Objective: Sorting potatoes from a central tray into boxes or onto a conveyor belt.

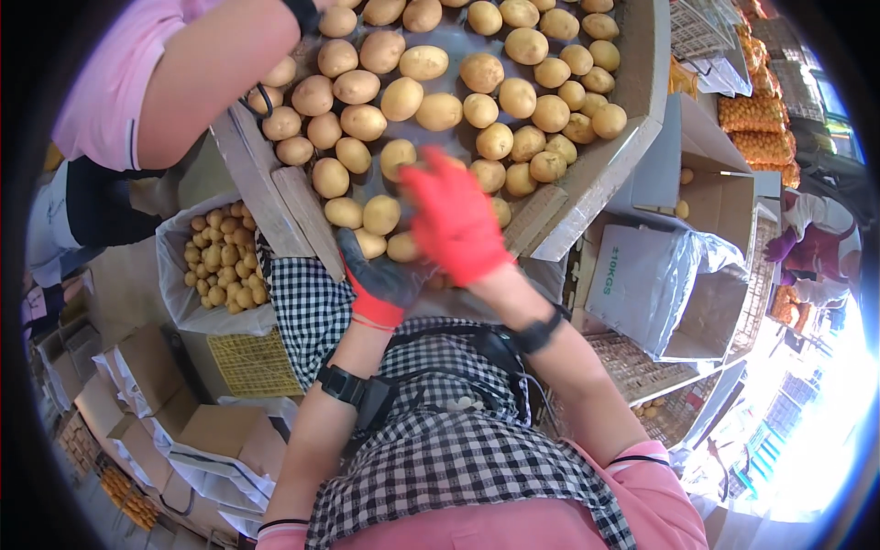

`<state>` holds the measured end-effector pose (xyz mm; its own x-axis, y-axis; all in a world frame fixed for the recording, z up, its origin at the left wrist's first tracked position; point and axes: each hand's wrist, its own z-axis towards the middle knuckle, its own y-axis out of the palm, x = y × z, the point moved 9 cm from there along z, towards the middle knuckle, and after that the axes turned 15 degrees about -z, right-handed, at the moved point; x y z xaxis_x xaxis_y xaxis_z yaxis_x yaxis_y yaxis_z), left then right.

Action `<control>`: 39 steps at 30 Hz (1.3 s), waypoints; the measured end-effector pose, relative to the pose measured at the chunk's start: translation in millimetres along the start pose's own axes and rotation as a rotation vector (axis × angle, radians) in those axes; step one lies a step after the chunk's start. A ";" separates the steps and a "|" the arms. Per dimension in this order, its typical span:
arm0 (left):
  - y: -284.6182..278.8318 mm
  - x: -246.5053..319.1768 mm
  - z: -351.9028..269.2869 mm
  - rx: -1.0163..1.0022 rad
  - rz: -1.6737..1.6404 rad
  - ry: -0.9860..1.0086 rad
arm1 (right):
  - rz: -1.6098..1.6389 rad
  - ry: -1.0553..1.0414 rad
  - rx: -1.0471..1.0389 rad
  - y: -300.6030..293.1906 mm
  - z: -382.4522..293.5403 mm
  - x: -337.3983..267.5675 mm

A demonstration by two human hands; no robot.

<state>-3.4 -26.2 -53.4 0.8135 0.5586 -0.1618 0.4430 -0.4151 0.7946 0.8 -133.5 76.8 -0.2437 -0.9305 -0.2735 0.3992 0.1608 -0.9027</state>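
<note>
Pale yellow potatoes lie spread over a grey sorting table that narrows toward me between wooden side boards. My right hand, in a red glove, is over the potatoes near the narrow end, back upward. It is motion-blurred, and its fingers hide whatever is beneath them. My left hand, gloved with a dark coated palm and red cuff, is lower left at the table's mouth. Its thumb stands apart from the blurred fingers, beside the nearest potatoes; no potato is visibly gripped in it.
A lined crate of potatoes stands left, above a yellow plastic basket. Open cardboard cartons stand right on woven crates. Another person's arm reaches over the table's upper left. More cartons sit lower left.
</note>
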 end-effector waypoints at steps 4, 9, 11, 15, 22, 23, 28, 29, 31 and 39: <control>21.7 -1.7 -5.6 -0.112 0.040 -0.047 | -0.251 0.430 0.478 -160.1 -36.0 132.9; 2.1 2.3 1.6 -0.086 0.015 0.023 | -0.443 0.412 0.083 -120.1 -17.9 154.8; -5.6 7.3 2.5 -0.009 0.059 0.077 | -0.205 0.147 0.062 -66.7 16.8 105.6; -3.0 8.7 -1.9 -0.013 0.076 0.062 | -0.419 0.244 -0.283 10.5 96.8 93.3; 7.6 6.2 -1.4 -0.030 0.114 0.040 | -0.150 0.108 0.187 -62.3 45.8 86.9; 7.3 5.1 -3.8 -0.063 0.132 0.026 | 0.048 0.339 0.193 -84.6 17.1 130.9; -24.4 12.4 4.7 0.117 0.024 0.224 | -0.840 0.621 0.242 -156.5 -21.7 189.5; -33.3 13.2 6.8 0.121 0.029 0.222 | -0.662 0.553 0.077 -121.6 -8.9 174.2; -54.4 29.6 5.5 0.157 0.100 0.418 | -0.415 0.365 0.085 -54.0 1.2 98.6; -67.8 55.1 -20.5 0.247 0.388 0.448 | -0.257 0.404 -0.159 33.6 -44.0 12.3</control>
<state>3.8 47.4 -104.2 0.7194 0.5581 0.4135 0.2649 -0.7708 0.5793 -27.8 -125.0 28.5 -0.6518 -0.7498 -0.1139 0.1496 0.0202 -0.9885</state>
